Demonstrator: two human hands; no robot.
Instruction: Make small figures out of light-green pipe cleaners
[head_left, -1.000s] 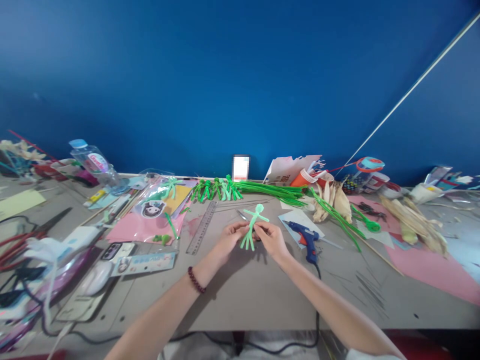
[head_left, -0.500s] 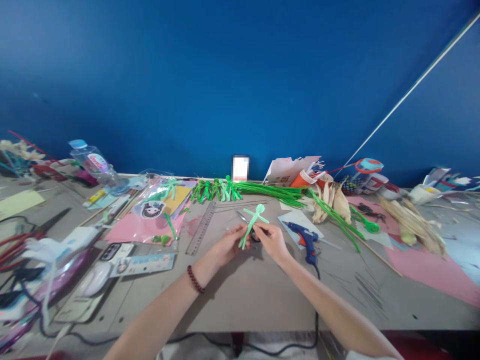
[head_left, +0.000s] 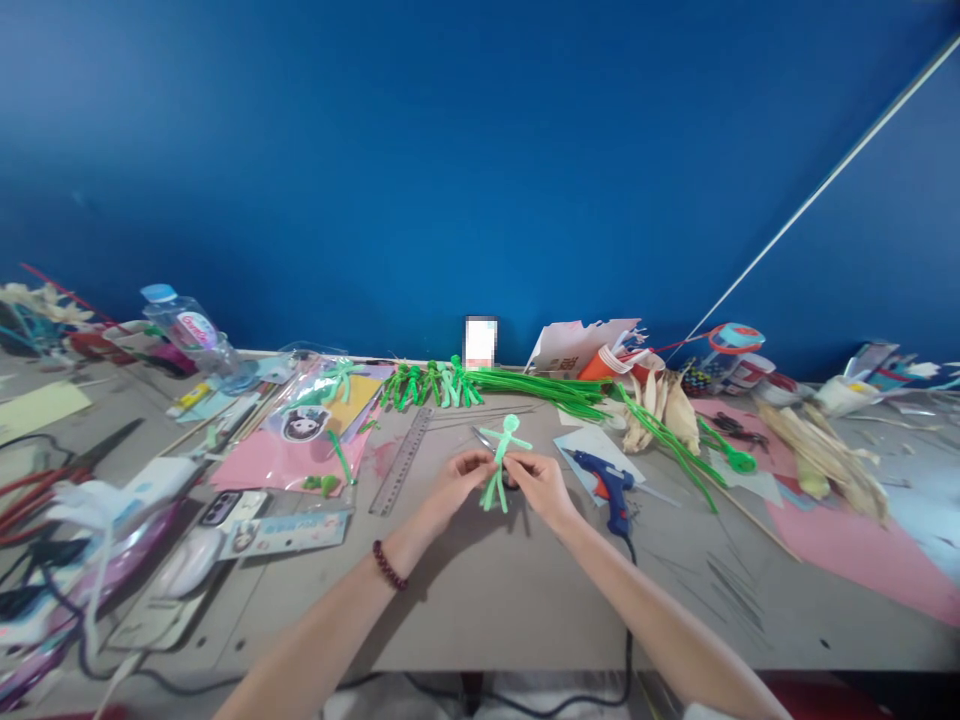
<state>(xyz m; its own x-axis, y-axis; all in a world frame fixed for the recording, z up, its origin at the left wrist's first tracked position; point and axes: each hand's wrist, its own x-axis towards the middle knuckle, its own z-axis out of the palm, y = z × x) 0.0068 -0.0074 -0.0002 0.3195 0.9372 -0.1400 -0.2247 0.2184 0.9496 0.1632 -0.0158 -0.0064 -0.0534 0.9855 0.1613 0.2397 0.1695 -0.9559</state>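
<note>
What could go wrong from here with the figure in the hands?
The pale green figure, pinched by the left hand and right hand, might bend out of shape.
Fingers could brush the metal blade close behind it.
The cord passes under the right forearm; a snag might drag the glue gun.

The figure (head_left: 505, 448) is pale mint green, the stems (head_left: 540, 385) brighter green. The wall (head_left: 480, 180) is deep blue, the desk (head_left: 480, 625) grey, the glue gun (head_left: 615, 487) navy and orange, the bracelet (head_left: 385, 569) dark red.

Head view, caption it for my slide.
Left hand and right hand hold a green stick figure near a glue gun.
</note>
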